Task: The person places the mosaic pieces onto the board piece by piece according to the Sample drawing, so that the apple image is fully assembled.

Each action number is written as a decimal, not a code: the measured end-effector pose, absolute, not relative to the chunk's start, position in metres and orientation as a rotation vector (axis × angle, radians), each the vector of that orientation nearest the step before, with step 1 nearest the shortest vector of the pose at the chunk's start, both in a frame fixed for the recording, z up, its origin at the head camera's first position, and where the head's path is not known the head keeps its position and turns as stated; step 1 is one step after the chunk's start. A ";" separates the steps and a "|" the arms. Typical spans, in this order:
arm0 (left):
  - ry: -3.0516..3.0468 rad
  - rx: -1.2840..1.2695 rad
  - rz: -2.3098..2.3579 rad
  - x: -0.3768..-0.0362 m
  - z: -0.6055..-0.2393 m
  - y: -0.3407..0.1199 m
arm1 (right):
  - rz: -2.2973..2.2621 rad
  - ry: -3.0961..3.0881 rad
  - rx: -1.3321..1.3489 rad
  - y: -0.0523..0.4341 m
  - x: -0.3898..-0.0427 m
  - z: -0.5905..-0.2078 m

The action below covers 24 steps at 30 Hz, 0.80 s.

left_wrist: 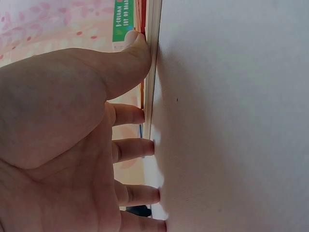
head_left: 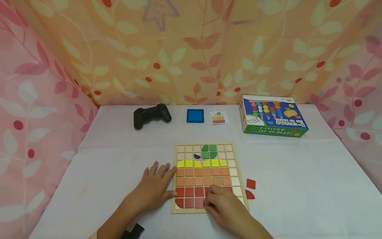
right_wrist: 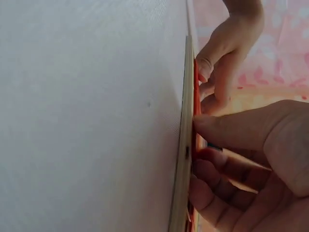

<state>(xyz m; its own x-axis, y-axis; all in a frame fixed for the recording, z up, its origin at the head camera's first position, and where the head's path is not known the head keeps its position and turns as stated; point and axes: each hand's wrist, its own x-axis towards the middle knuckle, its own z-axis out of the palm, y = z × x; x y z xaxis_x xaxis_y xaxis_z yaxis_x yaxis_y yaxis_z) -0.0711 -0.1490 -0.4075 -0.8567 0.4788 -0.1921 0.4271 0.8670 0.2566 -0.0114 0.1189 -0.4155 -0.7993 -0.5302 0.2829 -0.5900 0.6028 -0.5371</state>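
Observation:
A wooden grid board lies on the white table, with green, yellow, orange and red tiles in its squares. My left hand rests with fingers spread on the cloth at the board's left side, the thumb touching its edge; in the left wrist view the thumb presses that edge. Over the lower rows is my right hand, its fingers curled and pinching a red tile at the board's surface, mostly hidden by the fingers. To the right lie a red square tile and a red quarter-round tile.
Behind the board are a black game controller, a blue square tray, a small picture card and a bead-set box. A dark blue half-round piece sits on the board. Some black object shows near my left forearm.

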 end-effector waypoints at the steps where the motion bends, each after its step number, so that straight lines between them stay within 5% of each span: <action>1: 2.789 0.690 0.305 -0.071 -0.408 -0.149 | 0.964 -2.703 0.975 0.122 -0.012 -0.415; 11: 2.785 0.706 0.285 -0.072 -0.403 -0.147 | 0.762 -2.966 0.298 0.206 -0.017 -0.392; 24: 2.782 0.699 0.301 -0.071 -0.405 -0.149 | 0.770 -2.938 0.398 0.223 -0.013 -0.412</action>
